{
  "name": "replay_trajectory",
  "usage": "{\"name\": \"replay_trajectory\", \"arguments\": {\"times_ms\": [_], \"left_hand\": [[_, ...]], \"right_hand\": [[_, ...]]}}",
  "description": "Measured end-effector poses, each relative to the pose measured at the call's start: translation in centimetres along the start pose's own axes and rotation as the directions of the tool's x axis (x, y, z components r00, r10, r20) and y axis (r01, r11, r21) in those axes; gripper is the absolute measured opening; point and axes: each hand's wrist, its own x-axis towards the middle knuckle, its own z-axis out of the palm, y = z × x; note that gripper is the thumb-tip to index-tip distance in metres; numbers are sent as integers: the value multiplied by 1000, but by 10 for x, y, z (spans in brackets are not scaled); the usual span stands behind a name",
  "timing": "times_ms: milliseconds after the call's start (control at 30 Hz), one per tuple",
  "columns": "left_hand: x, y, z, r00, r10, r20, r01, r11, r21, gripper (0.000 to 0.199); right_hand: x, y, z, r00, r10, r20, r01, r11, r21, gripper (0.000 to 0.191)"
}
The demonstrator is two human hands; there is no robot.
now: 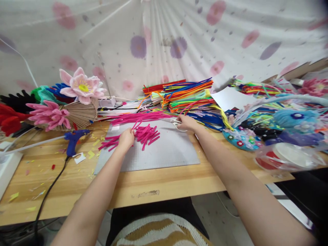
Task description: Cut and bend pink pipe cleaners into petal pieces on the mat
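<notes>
My left hand is closed over the grey cutting mat, fingers pinched on a magenta pipe cleaner whose bent loop sticks up past the fingertips. Short cut magenta pieces lie heaped just right of that hand, and more magenta lengths spread to its left. At the mat's right back corner, my right hand grips a pair of scissors with pale handles; the blades point left. Long magenta pipe cleaners run along the mat's back edge.
A blue glue gun with its black cord lies left, near fluffy pink flowers and a folded fan. Bundles of coloured pipe cleaners pile up behind. On the right are a decorated blue piece and a plastic-wrapped tub.
</notes>
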Motion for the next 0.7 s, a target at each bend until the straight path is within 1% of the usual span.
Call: {"name": "replay_trajectory", "arguments": {"times_ms": [33,67,100,133,167,200,233,267,300,333,400,433,500,533,600,700], "left_hand": [[1,1,0,1000,-9,9,9,1000,-13,31],[3,3,0,1000,-16,18,17,999,-27,30],[4,5,1,999,-21,25,23,999,-42,30],[6,8,1,999,-26,30,28,998,-58,30],[8,10,2,999,-28,31,31,997,-71,30],[10,12,2,999,-30,29,32,996,-82,30],[12,14,3,999,-29,25,31,995,-90,30],[14,15,3,1000,-25,19,27,995,-95,29],[16,16,3,1000,-21,7,21,995,-98,29],[19,17,3,1000,-16,-8,15,995,-97,29],[25,16,2,999,-19,-47,15,996,-84,29],[28,16,1,998,-26,-64,21,997,-76,29],[32,15,0,996,-39,-85,34,997,-66,30],[33,16,-1,995,-40,-91,34,997,-64,30],[31,18,-1,995,-25,-101,19,998,-57,30],[24,22,2,993,17,-115,-21,999,-37,30]], "right_hand": [[2,-2,-1,999,26,-23,-22,988,153,34],[3,-6,-2,998,45,-37,-31,944,328,32],[5,-11,-2,997,64,-41,-34,858,512,29],[6,-19,-1,998,56,-20,-27,732,680,29],[6,-27,0,999,30,39,-49,585,810,32],[5,-36,0,994,-18,106,-89,426,900,35],[4,-45,1,974,-116,192,-153,284,946,38],[3,-52,2,933,-224,281,-244,181,953,42],[1,-59,3,872,-334,357,-338,116,934,47],[0,-65,4,802,-429,417,-424,84,902,52],[0,-72,6,668,-556,494,-549,81,832,62],[1,-75,9,615,-593,519,-589,92,803,66],[6,-79,14,536,-643,548,-639,115,760,70],[8,-80,18,510,-658,555,-656,121,745,72],[13,-83,23,491,-672,554,-674,109,730,74],[17,-88,25,506,-671,543,-689,64,722,77]]}}
